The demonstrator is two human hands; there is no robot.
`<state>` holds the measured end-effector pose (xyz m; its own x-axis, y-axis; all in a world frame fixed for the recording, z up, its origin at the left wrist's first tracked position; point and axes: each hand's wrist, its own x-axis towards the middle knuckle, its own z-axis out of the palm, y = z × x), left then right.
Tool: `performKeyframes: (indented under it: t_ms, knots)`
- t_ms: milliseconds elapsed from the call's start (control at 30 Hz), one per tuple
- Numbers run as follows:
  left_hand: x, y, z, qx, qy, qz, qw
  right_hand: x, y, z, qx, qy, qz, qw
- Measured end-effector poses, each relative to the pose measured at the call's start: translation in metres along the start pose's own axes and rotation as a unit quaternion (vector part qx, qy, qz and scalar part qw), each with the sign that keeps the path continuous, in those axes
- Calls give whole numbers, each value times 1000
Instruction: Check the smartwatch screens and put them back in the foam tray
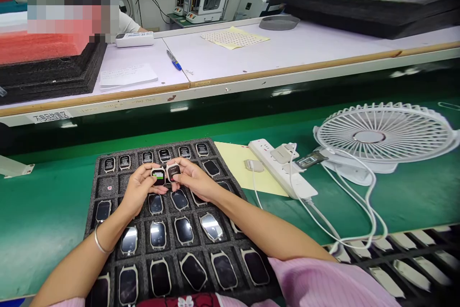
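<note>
My left hand (141, 187) is closed on a smartwatch (158, 177) whose lit screen shows green and white. Close beside it, my right hand (192, 177) grips a second smartwatch (174, 172) with a darker lit screen, the thumb near its lower edge. Both watches are strapless and held above a dark foam tray (140, 211). In the tray's compartments lie several more watch cases. Those along the far row, such as one watch (202, 149) at the right corner, have lit text; nearer ones, like a watch (160, 277), have dark screens. My forearms hide part of the tray.
Right of the tray are a white power strip (268, 158) with cables, a yellow sheet (232, 158) and a white fan (381, 132). A raised shelf holds a blue pen (174, 60), paper (129, 76) and foam trays (359, 5). Behind it sits another person.
</note>
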<state>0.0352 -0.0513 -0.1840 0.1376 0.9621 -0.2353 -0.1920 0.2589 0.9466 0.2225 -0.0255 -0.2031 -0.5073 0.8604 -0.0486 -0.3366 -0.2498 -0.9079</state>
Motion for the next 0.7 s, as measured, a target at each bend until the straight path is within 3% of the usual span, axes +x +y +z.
performKeyframes:
  t_ms: [700]
  knots:
    - [-1, 1, 1, 17, 15, 10, 1000, 2, 8, -4, 1, -11, -6, 1000]
